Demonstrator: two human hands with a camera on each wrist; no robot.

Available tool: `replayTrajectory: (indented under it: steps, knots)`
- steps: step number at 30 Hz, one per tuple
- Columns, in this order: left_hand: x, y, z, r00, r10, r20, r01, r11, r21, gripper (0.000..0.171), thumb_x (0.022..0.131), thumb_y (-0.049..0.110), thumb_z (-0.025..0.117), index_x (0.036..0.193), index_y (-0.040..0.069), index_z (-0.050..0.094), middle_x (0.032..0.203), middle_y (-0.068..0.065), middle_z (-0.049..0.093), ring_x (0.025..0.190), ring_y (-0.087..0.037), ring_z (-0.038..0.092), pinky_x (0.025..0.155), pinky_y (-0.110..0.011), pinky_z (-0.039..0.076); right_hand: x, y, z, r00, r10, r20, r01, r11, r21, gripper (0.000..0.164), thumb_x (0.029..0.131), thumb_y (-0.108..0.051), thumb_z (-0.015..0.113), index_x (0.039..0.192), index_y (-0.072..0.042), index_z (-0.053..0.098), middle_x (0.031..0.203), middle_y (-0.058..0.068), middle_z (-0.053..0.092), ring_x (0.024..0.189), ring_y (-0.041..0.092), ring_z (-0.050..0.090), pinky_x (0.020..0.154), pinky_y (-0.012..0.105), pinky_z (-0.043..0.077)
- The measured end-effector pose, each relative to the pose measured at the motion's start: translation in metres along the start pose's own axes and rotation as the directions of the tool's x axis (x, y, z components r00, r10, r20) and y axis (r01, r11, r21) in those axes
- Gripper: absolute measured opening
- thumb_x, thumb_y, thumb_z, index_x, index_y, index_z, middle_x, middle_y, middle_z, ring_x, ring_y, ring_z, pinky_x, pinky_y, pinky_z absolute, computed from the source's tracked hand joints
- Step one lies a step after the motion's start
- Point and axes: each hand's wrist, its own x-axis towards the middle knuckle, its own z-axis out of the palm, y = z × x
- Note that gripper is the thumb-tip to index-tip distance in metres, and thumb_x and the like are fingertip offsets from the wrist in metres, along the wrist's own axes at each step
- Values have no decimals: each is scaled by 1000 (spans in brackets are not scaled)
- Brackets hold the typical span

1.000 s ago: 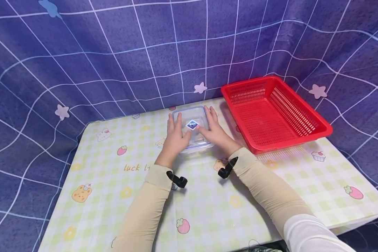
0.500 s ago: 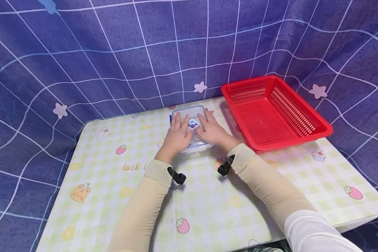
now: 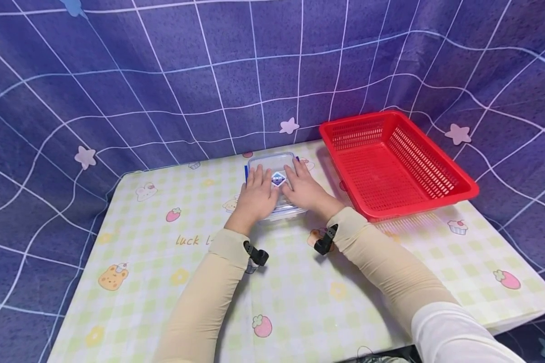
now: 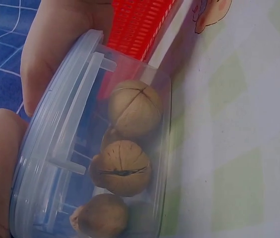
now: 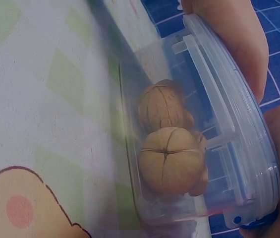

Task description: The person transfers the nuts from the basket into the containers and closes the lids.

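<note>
A clear plastic food container (image 3: pixel 272 160) stands on the table, its lid on top and a diamond-shaped blue and white sticker (image 3: pixel 278 179) in the lid's middle. Blue side clips (image 3: pixel 246 174) stick out beyond its edges. My left hand (image 3: pixel 256 197) lies over the left part of the lid with fingers extended forward. Over the right part rests my right hand (image 3: pixel 310 192), its fingers also extended. Through the wall, several brown walnuts (image 4: pixel 136 109) with cracked or scored shells show inside; the right wrist view shows walnuts (image 5: pixel 172 161) too.
To the right of the container, a red perforated plastic basket (image 3: pixel 381 174) sits at the table's back right. A checked tablecloth (image 3: pixel 200 292) with cartoon prints covers the table. Behind hangs a blue curtain (image 3: pixel 186 91) with a white grid and stars.
Both hands have shifted from the lid's side edges inward onto its top, fingers closer together. The blue side clips now show beside them. The container and basket stay put.
</note>
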Motion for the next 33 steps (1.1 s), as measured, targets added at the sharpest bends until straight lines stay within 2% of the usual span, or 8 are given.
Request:
replayTrajectory:
  steps: [6, 15, 21, 27, 33]
  knots:
    - [-1, 2, 1, 1000, -8, 0, 8, 1000, -3, 66, 107, 43, 22, 163, 8, 13, 169, -19, -2, 154, -42, -5, 123, -58, 13, -2, 1, -3, 999, 23, -27, -21, 998, 63, 67, 100, -30, 44, 155, 5, 32, 163, 35, 6, 151, 51, 3, 123, 54, 14]
    - [-1, 4, 4, 1000, -2, -3, 2, 1000, -3, 65, 108, 41, 23, 163, 8, 14, 169, -20, 1, 154, -42, -5, 122, -59, 13, -2, -1, -4, 999, 33, -28, -32, 999, 26, 67, 99, -28, 44, 154, 7, 33, 161, 36, 14, 151, 45, 17, 124, 48, 20]
    - [-1, 2, 2, 1000, 15, -10, -15, 1000, -23, 63, 108, 39, 24, 163, 7, 16, 168, -20, 2, 154, -44, -4, 121, -61, 16, -1, -7, -5, 998, 55, -13, -55, 998, 15, 62, 102, -26, 45, 154, 7, 34, 160, 37, 14, 151, 46, 16, 124, 49, 15]
    - [1, -1, -1, 997, 65, -41, -66, 998, -14, 59, 108, 32, 28, 160, 5, 25, 169, -17, 9, 154, -44, 1, 119, -64, 22, 5, -9, -3, 999, 39, -37, -39, 999, -10, 58, 101, -23, 46, 152, 5, 39, 158, 40, 17, 149, 50, 18, 124, 50, 14]
    - [2, 0, -1, 998, 58, -24, -58, 998, -19, 59, 108, 32, 27, 161, 6, 23, 169, -16, 7, 155, -39, 0, 119, -66, 18, 4, -10, -1, 999, 32, -39, -33, 999, -21, 58, 101, -23, 45, 152, 5, 39, 158, 40, 17, 149, 51, 17, 124, 51, 14]
